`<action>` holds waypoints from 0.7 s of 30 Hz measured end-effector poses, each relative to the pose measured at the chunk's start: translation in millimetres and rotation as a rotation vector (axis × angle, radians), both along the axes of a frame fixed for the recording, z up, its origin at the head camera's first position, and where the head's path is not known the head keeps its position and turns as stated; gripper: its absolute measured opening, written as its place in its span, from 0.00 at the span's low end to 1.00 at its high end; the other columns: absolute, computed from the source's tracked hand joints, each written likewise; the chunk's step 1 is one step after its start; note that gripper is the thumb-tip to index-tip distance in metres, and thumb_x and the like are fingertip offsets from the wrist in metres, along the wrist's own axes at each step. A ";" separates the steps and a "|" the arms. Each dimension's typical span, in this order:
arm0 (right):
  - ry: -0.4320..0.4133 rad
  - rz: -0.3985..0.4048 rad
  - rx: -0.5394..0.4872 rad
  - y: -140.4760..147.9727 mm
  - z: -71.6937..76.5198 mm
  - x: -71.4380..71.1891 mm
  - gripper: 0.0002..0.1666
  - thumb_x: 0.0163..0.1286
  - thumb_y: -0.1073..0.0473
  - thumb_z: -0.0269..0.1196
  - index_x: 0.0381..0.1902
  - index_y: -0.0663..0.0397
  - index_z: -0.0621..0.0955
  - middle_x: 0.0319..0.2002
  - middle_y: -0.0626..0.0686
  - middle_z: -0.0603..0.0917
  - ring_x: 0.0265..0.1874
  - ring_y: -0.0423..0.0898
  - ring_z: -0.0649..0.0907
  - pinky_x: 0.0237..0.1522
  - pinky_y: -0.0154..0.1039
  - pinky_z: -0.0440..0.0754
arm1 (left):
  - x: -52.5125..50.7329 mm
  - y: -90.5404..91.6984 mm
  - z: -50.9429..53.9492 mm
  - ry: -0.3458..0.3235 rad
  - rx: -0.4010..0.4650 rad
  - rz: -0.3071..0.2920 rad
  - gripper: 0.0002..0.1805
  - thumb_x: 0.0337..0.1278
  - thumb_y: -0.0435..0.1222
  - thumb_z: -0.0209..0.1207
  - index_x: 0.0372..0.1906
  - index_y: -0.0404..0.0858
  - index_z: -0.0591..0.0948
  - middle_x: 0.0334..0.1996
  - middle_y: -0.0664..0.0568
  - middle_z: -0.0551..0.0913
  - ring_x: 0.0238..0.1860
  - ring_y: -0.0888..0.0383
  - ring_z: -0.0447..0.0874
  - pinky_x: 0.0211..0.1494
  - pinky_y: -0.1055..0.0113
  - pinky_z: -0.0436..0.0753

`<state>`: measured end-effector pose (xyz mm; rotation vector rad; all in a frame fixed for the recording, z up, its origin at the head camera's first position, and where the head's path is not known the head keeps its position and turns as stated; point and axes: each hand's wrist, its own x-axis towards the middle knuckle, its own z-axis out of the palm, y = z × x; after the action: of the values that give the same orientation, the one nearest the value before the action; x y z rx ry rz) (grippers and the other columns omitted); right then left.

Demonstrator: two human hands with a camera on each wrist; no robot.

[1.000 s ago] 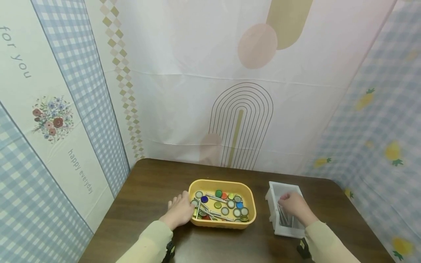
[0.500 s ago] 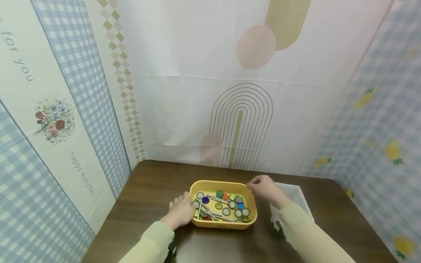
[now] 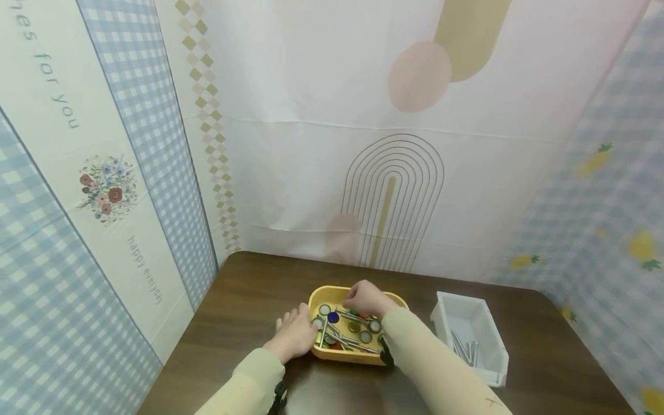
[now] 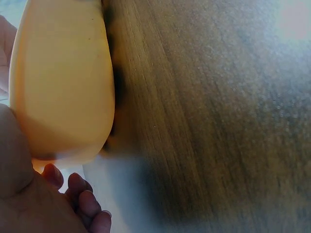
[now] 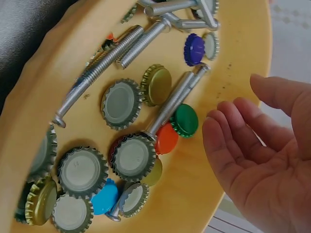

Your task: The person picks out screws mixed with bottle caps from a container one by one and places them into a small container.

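A yellow plastic basin [image 3: 346, 356] holds crown bottle caps and long silver bolts, lying mixed. My left hand [image 3: 295, 335] grips its left end; in the left wrist view the thumb lies over the rim and the other fingers outside. Above the basin's far side is my right hand [image 3: 367, 298], its fingers loosely bent and nothing between them in the right wrist view. Near that hand lie a green cap [image 5: 184, 120], an orange-red cap [image 5: 166, 138] and a bolt [image 5: 177, 99]. A dark blue cap [image 3: 333, 317] sits farther left.
To the right stands a white rectangular tray [image 3: 463, 311] with several bolts [image 3: 460, 347] at its near end. Both containers rest on a dark brown wooden table [image 3: 264, 282]. Patterned cloth [image 3: 280, 173] hangs behind the table and along both sides.
My right hand has gone from inside the white tray, leftward past the basin's right rim, to over the basin's contents. The left hand stays at the basin's left end. The head view has shifted slightly.
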<state>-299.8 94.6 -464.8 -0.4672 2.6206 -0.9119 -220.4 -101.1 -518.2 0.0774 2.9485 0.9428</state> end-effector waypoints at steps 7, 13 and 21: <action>0.087 0.113 0.130 -7.5 -9.9 -3.5 0.25 0.60 0.65 0.63 0.08 0.50 0.65 0.07 0.41 0.60 0.08 0.38 0.59 0.14 0.33 0.58 | -2.0 0.6 -1.2 -0.004 -0.005 0.009 0.13 0.64 0.41 0.52 0.46 0.36 0.69 0.35 0.48 0.71 0.38 0.49 0.66 0.46 0.49 0.62; 0.156 0.155 0.170 -7.5 -21.1 -1.9 0.27 0.58 0.69 0.59 0.08 0.47 0.59 0.06 0.40 0.54 0.08 0.38 0.54 0.14 0.33 0.52 | -0.9 2.8 1.2 -0.008 0.004 0.002 0.13 0.64 0.41 0.52 0.45 0.36 0.69 0.33 0.48 0.70 0.38 0.49 0.65 0.46 0.49 0.61; 0.181 0.076 0.135 -11.2 -38.5 -1.9 0.22 0.53 0.73 0.58 0.09 0.48 0.63 0.07 0.42 0.62 0.09 0.39 0.61 0.15 0.34 0.58 | -1.2 1.3 -1.3 -0.004 -0.002 0.015 0.12 0.64 0.41 0.52 0.44 0.37 0.69 0.32 0.49 0.69 0.37 0.49 0.65 0.45 0.49 0.61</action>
<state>-301.7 83.5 -503.3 -0.6357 2.7824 -0.6934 -221.6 -99.8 -519.5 0.0531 2.9503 0.9398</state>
